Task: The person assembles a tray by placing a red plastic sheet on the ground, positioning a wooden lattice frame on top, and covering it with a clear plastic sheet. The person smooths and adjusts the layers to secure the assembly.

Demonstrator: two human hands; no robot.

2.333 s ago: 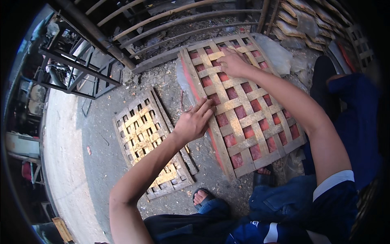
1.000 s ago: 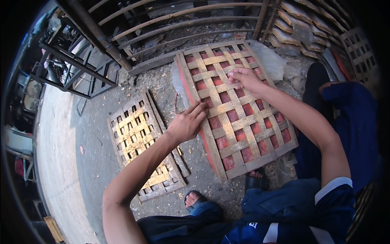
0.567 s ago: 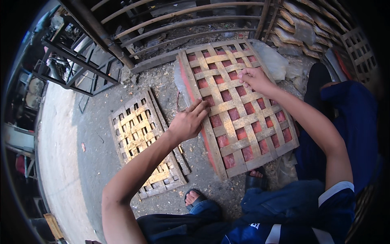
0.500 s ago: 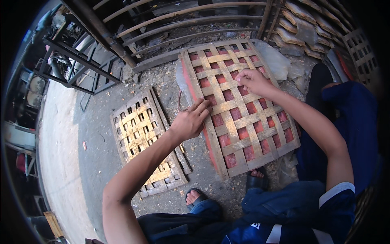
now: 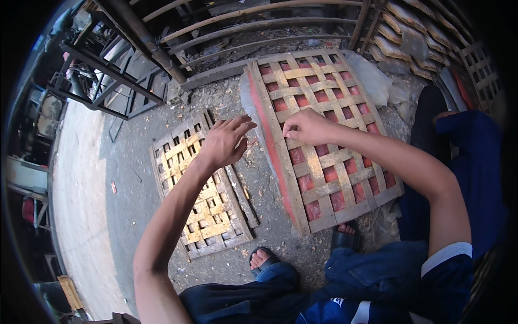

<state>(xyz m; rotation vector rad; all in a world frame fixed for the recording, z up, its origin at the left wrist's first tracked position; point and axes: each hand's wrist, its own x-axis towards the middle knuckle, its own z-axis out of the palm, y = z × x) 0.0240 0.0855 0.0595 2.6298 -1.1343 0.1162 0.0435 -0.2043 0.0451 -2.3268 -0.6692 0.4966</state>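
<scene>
A woven slatted wooden lattice panel (image 5: 299,72) lies slanted in front of me, with red material (image 5: 306,182) showing through its gaps and along its left side. Over the panel's left rail is my right hand (image 5: 303,127), fingers curled into a pinch. Whatever those fingertips may hold is too small to make out. My left hand (image 5: 224,141) hovers in the air left of the panel, its fingers stretched and apart, with nothing visible in it. Beneath and beyond that hand, a second lattice panel (image 5: 208,233), yellowish with crumbs, rests on the ground, partly covered by my left forearm.
A slatted wooden fence (image 5: 264,24) runs along the far side. Dark metal frames (image 5: 116,81) stand far left. Stacked pale slabs (image 5: 396,32) rise at far right, near clear plastic sheeting (image 5: 367,81). Someone in dark blue clothing (image 5: 469,156) is close on my right.
My left hand has lifted off the panel's left rail and moved left. My right hand has slid from the panel's middle to its left rail. The view has shifted slightly.
</scene>
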